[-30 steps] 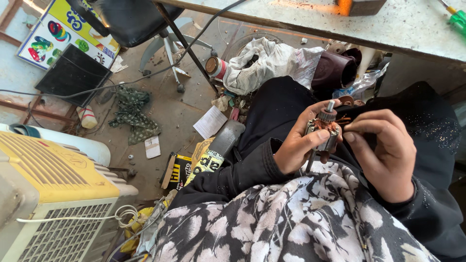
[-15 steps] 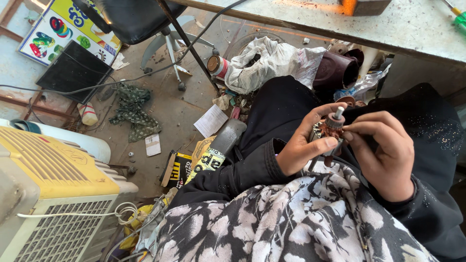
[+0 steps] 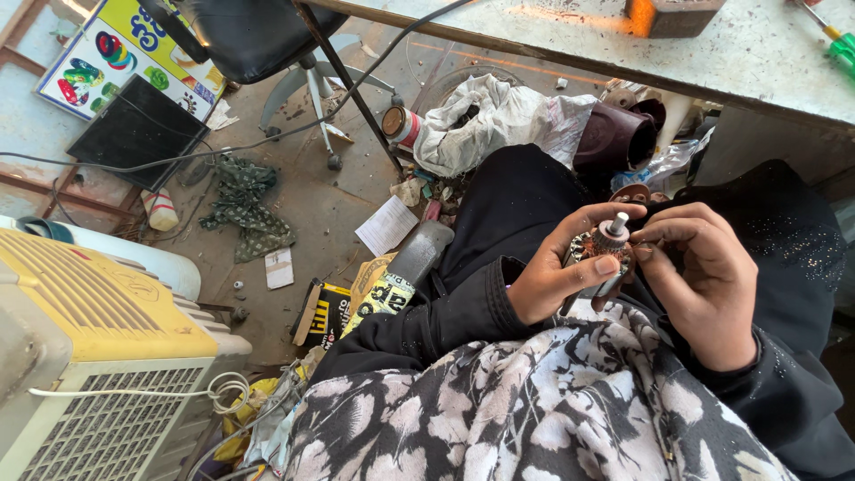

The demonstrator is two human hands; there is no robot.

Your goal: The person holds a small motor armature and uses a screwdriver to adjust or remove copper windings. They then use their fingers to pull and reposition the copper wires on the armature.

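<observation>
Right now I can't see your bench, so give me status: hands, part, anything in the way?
Left hand grips the small motor armature. Right hand fingertips at its copper end. Held over the lap, nothing between the hands.

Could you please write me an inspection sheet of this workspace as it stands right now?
Surface: speckled workbench, green-handled screwdriver at its edge.
Job's things: small motor armature with copper windings and steel shaft, over the lap.
Clutter: crumpled white cloth, paper sheet, green rag on the floor.
Grippers: left hand grips the armature; right hand fingers its side.
Cables: black cable across the floor.
Surroundings: yellow-topped air cooler, office chair.
</observation>
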